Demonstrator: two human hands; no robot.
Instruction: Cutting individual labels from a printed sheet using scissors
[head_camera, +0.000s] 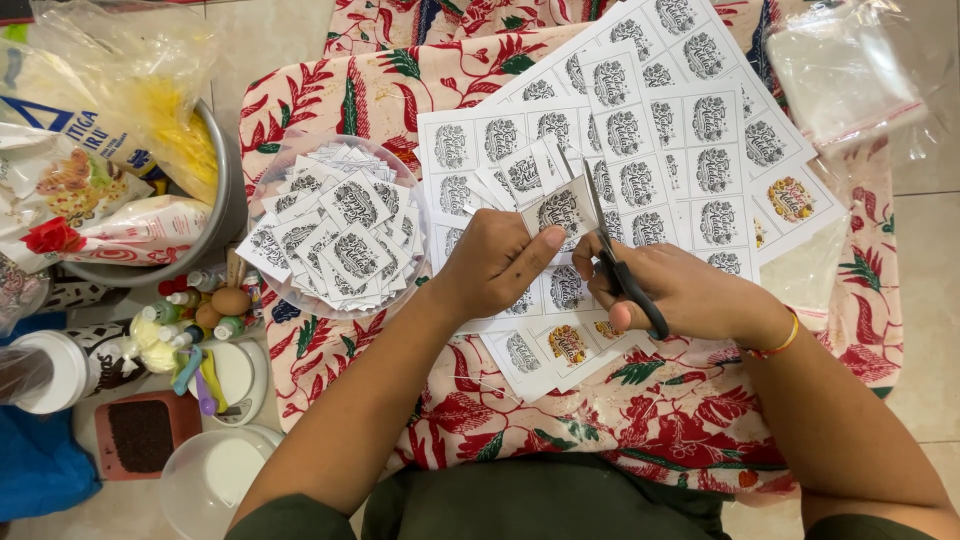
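My left hand (493, 262) pinches a small strip of printed paper labels (561, 208) over the sheets. My right hand (682, 290) grips black-handled scissors (612, 258), their blades open against the edge of that strip. Under both hands lie white sheets of printed labels (690, 130) spread on a red floral cloth (640, 420). A clear plastic lid-like dish (400, 170) to the left holds several cut-out labels (345, 235).
A metal bowl (226, 210) with plastic food bags stands at the far left. Below it are small bottles, an egg (230, 301), a white jar (60, 370), a brown tray (140, 435) and a white tub (225, 470). Clear plastic bags (850, 70) lie at the top right.
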